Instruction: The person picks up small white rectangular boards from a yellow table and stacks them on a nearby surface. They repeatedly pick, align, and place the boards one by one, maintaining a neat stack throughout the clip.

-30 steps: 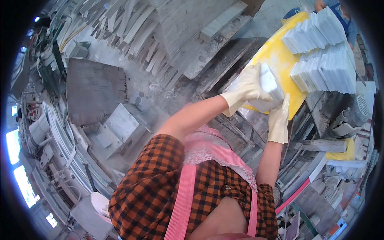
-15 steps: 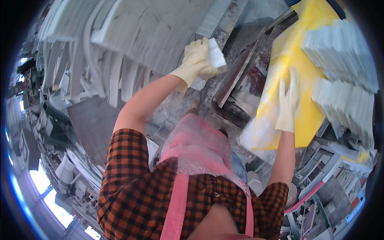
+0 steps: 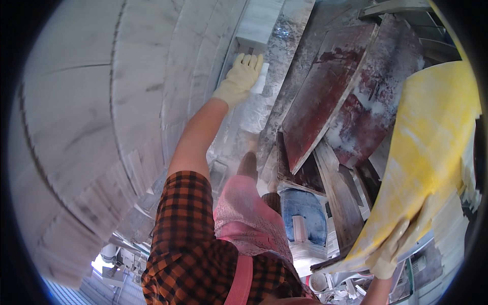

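Observation:
My left hand, in a cream rubber glove, is closed over a small white block, most of it hidden under the palm. The block is low on a dusty ledge, at the near end of a row of pale slabs. At the right, my gloved right hand lies against the lower part of a large yellow sheet smeared with white dust. Its visible fingers are stretched out along the sheet's surface. The sheet stands tilted and bends toward the rim of the view.
Large grey-veined pale slabs fill the left side, close to my left arm. Dusty dark-red boards lean at an angle in the middle, with a wooden plank below. A blue plastic container is near my legs.
My left hand has moved left and slightly down the ledge with the white block. The right hand is lower along the yellow sheet, and the view has turned, bringing the red boards out.

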A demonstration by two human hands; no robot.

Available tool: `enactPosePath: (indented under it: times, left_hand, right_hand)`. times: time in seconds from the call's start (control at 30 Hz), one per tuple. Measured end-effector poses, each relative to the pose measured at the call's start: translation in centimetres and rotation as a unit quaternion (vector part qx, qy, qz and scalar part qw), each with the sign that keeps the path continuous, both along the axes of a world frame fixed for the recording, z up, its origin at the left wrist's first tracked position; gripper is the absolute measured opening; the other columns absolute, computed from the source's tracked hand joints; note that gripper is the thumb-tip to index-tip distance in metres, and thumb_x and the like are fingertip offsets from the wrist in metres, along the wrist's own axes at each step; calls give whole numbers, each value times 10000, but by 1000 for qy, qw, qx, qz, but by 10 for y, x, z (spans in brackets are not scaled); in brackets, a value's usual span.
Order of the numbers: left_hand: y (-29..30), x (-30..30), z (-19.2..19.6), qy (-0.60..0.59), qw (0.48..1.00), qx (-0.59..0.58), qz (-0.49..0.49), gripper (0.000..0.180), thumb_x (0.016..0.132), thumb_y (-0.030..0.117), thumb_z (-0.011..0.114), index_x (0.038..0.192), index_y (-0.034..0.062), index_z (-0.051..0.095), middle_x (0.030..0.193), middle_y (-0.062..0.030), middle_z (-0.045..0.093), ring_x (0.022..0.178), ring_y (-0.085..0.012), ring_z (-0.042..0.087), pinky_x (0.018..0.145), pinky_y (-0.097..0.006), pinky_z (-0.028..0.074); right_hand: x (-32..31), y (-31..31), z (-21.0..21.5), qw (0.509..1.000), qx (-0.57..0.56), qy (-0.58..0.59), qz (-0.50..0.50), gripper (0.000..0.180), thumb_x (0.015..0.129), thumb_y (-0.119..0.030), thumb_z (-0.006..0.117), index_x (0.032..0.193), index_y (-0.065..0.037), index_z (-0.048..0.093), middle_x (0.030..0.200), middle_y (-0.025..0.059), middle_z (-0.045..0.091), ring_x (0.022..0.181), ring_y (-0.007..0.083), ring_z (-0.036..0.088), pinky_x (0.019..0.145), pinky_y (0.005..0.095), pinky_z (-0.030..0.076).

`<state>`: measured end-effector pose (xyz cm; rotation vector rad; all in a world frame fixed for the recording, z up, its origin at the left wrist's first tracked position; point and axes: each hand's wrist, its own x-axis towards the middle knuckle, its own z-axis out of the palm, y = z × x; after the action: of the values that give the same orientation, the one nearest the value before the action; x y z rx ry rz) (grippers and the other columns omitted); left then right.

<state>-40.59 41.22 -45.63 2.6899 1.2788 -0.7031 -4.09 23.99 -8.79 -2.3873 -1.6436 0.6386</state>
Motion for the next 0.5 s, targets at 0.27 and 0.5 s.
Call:
enactPosePath:
  times: [0.27, 0.5]
  left_hand:
    - [30, -22, -32, -83, 991, 67, -84, 840, 764, 196, 709, 1505, -54, 402, 1320, -133, 543, 1299, -263, 497, 1208, -427, 286]
    - [45, -19, -35, -69, 994, 9, -80, 841, 772, 151, 716, 1521, -43, 385, 1299, -111, 550, 1291, -262, 501, 1231, -431, 262]
  right_hand:
    - [9, -3, 2, 999, -17, -48, 17, 740, 1101, -451, 360, 1603, 67, 194, 1677, 276, 156, 1558, 433, 157, 1255, 555, 137]
    - [10, -7, 5, 997, -36, -72, -1, 797, 1085, -511, 374, 1602, 70, 198, 1672, 279, 174, 1552, 439, 185, 1248, 554, 169]
